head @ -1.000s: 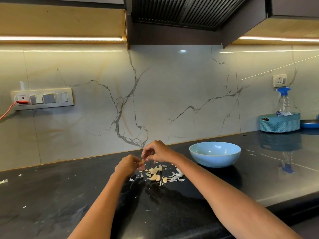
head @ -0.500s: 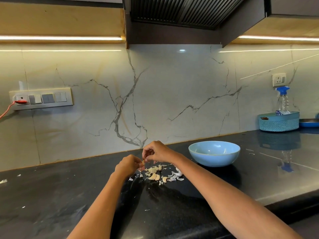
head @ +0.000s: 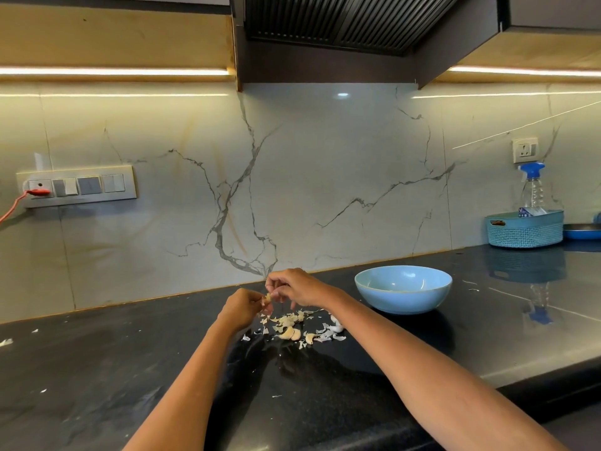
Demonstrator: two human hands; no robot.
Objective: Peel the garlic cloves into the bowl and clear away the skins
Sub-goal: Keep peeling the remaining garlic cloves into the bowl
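A single garlic clove (head: 268, 297) is pinched between the curled fingertips of both hands, just above a dark countertop (head: 130, 369). The left hand (head: 242, 307) is closed around the clove from the left, while the right hand (head: 292, 288) is bent over it from above, its thumb and forefinger nipped at the clove's upper end as if a flap of skin were being pulled away; whether skin is already lifted is too small to tell. Directly beneath the hands a loose scatter of cloves and papery skins (head: 292, 330) is spread on the countertop. To the right of that scatter, near but not touching it, a light blue bowl (head: 403, 289) is set; no clove can be seen in the part of its inside that shows. For the step to be done well, the clove is probably best held steady by the left hand while the skin is drawn off in long strips, with the hands kept over the pile so that scraps fall in one place. The bare clove can then be carried to the bowl without skin clinging to it. Farther out, stray flecks of skin (head: 6, 342) are seen at the countertop's left edge, and a teal basket (head: 525, 229) with a spray bottle (head: 531, 187) is stood against the marble wall at far right.
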